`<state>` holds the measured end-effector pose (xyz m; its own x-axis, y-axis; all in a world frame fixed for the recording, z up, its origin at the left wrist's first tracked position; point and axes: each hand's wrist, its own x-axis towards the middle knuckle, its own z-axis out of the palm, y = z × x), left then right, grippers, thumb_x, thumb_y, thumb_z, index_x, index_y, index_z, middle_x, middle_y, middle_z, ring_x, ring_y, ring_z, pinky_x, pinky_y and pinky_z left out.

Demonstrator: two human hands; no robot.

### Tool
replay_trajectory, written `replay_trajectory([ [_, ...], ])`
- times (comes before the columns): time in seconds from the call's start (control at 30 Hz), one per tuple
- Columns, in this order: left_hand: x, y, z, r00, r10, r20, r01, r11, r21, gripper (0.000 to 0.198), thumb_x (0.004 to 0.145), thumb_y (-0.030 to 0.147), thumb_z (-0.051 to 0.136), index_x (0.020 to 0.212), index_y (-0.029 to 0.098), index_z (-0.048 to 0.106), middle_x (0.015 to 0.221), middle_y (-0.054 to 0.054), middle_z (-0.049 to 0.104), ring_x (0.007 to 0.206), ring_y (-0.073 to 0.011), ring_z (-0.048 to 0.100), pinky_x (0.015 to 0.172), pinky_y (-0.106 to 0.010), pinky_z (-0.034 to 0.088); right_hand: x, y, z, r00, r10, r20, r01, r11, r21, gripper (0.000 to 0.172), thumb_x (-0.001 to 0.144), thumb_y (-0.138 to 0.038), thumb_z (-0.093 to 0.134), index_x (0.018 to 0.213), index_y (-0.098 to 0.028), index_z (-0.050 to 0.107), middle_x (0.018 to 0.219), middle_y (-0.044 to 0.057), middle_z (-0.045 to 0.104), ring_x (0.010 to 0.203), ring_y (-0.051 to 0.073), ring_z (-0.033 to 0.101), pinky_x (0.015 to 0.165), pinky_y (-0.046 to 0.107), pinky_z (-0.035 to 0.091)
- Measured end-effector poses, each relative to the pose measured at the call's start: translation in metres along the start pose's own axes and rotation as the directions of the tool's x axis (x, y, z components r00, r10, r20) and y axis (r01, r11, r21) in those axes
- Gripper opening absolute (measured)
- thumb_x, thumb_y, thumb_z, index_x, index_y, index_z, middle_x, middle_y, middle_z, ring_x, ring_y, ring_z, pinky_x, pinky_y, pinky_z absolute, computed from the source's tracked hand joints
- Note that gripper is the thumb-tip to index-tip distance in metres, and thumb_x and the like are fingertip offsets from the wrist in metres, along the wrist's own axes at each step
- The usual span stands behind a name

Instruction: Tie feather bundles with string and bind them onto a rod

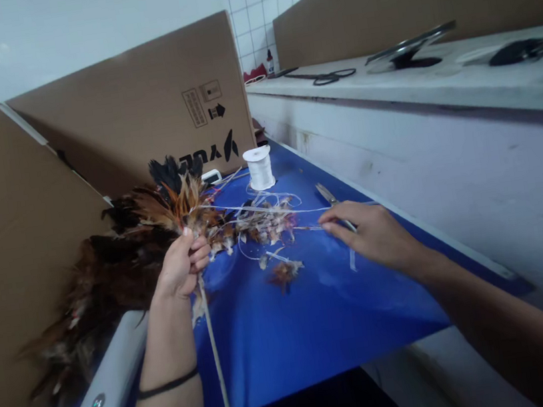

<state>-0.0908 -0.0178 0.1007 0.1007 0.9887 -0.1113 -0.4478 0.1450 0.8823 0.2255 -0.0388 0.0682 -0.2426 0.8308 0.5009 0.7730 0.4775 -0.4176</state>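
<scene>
White string point(303, 210) stretches toward the right hand point(376, 232), whose grip is unclear, from feathers point(183, 199) above the left hand point(183, 263), which clenches their stick point(215, 353), presumably to keep them steady.

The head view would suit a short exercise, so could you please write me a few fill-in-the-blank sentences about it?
1. The person's ____ hand grips the rod below the feathers.
2. The surface of the table is coloured ____.
3. The spool standing near the box is coloured ____.
4. The printed arrow on the box points toward the picture's ____ side.

Missing words: left; blue; white; right.
</scene>
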Motion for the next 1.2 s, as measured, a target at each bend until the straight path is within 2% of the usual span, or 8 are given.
replay_trajectory([
  [0.13, -0.004, 0.003, -0.012, 0.999, 0.039, -0.019, -0.038, 0.999, 0.007, 0.016, 0.081, 0.024, 0.053, 0.073, 0.013, 0.044, 0.059, 0.006, 0.031, 0.038, 0.0008, 0.024, 0.031, -0.009, 0.016, -0.005, -0.028, 0.010, 0.972, -0.168, 0.167, 0.141, 0.977, 0.159, 0.029, 0.082, -0.023, 0.047, 0.108, -0.025, 0.057, 0.109, 0.005, 0.060, 0.103, 0.020, 0.054, 0.090, 0.038, 0.041],
  [0.27, -0.006, -0.003, -0.024, 0.999, 0.050, -0.020, -0.050, 0.999, -0.011, 0.016, 0.082, 0.024, 0.051, 0.073, 0.013, 0.044, 0.058, 0.006, 0.029, 0.037, 0.0006, 0.024, 0.031, -0.009, 0.017, -0.001, -0.052, 0.034, 0.842, -0.303, 0.446, 0.164, 0.932, 0.323, 0.026, 0.084, -0.016, 0.042, 0.097, -0.023, 0.063, 0.094, 0.003, 0.066, 0.086, 0.015, 0.060, 0.078, 0.029, 0.045],
  [0.43, -0.007, -0.007, -0.030, 0.999, 0.033, -0.008, -0.034, 0.994, -0.101, 0.015, 0.081, 0.026, 0.053, 0.077, 0.014, 0.045, 0.058, 0.007, 0.029, 0.037, 0.0001, 0.024, 0.030, -0.009, 0.018, 0.041, -0.065, 0.090, 0.822, -0.403, 0.402, 0.307, 0.909, 0.282, 0.033, 0.081, -0.005, 0.038, 0.100, -0.015, 0.063, 0.098, 0.008, 0.065, 0.089, 0.016, 0.059, 0.081, 0.029, 0.042],
  [0.53, -0.010, -0.007, -0.030, 0.998, 0.056, 0.003, -0.055, 0.988, -0.142, 0.017, 0.080, 0.027, 0.056, 0.078, 0.014, 0.045, 0.058, 0.006, 0.029, 0.037, 0.0004, 0.025, 0.030, -0.008, 0.018, 0.086, -0.069, 0.125, 0.867, -0.357, 0.348, 0.316, 0.933, 0.171, 0.036, 0.080, -0.003, 0.036, 0.103, -0.014, 0.061, 0.102, 0.010, 0.063, 0.095, 0.017, 0.056, 0.082, 0.027, 0.040],
  [0.63, -0.013, -0.007, -0.030, 0.997, 0.069, 0.019, -0.065, 0.985, -0.161, 0.019, 0.079, 0.029, 0.057, 0.078, 0.015, 0.045, 0.058, 0.007, 0.029, 0.037, 0.0006, 0.025, 0.030, -0.009, 0.017, 0.130, -0.069, 0.153, 0.933, -0.129, 0.337, 0.152, 0.987, -0.045, 0.034, 0.080, -0.006, 0.040, 0.105, -0.016, 0.060, 0.109, 0.011, 0.060, 0.099, 0.019, 0.054, 0.083, 0.028, 0.039],
  [0.8, -0.012, -0.008, -0.032, 0.997, 0.062, 0.034, -0.056, 0.988, -0.146, 0.021, 0.079, 0.030, 0.058, 0.077, 0.014, 0.044, 0.059, 0.007, 0.029, 0.038, 0.0010, 0.024, 0.030, -0.009, 0.017, 0.172, -0.058, 0.182, 0.945, 0.031, 0.324, 0.013, 0.991, -0.131, 0.023, 0.081, -0.018, 0.046, 0.094, -0.012, 0.064, 0.100, 0.018, 0.063, 0.100, 0.030, 0.053, 0.084, 0.042, 0.036],
  [0.97, -0.010, -0.010, -0.034, 0.997, 0.071, 0.032, -0.065, 0.987, -0.148, 0.022, 0.077, 0.031, 0.060, 0.076, 0.014, 0.045, 0.059, 0.007, 0.030, 0.038, 0.0010, 0.023, 0.030, -0.009, 0.017, 0.186, -0.045, 0.176, 0.944, 0.069, 0.323, -0.049, 0.996, -0.070, 0.025, 0.081, -0.022, 0.046, 0.091, -0.011, 0.066, 0.091, 0.016, 0.066, 0.090, 0.024, 0.058, 0.078, 0.033, 0.039],
  [1.2, -0.008, -0.014, -0.037, 0.996, 0.069, 0.063, -0.061, 0.990, -0.127, 0.023, 0.076, 0.032, 0.061, 0.081, 0.013, 0.048, 0.058, 0.007, 0.030, 0.039, 0.0006, 0.024, 0.031, -0.008, 0.017, 0.165, -0.040, 0.121, 0.950, -0.058, 0.307, 0.009, 0.987, 0.158, 0.029, 0.084, -0.030, 0.043, 0.094, -0.013, 0.064, 0.086, 0.003, 0.066, 0.077, 0.013, 0.057, 0.068, 0.022, 0.041],
])
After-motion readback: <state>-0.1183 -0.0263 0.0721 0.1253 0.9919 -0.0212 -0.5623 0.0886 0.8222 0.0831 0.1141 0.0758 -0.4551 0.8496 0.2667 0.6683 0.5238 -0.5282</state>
